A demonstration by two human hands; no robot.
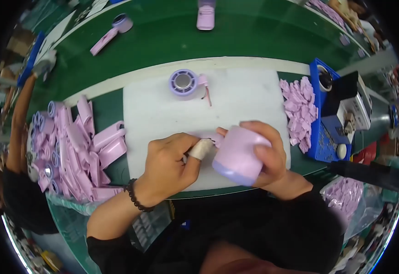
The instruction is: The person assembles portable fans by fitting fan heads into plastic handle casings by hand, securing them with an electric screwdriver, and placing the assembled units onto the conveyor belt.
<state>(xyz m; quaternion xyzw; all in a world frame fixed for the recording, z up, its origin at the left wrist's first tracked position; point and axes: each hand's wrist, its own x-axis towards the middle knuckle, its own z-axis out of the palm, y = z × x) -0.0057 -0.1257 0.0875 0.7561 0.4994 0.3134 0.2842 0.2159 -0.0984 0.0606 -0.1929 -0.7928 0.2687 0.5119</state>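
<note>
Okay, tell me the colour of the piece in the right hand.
Pink, with a lavender rim; the head view shows it.

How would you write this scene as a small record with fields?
left hand: one fingertip wrapped in white, near the right hand
right hand: holds pink housing with purple rim
on white mat: round slotted part, wires
left side: pink parts pile
right side: small pink pieces, blue tray
</note>
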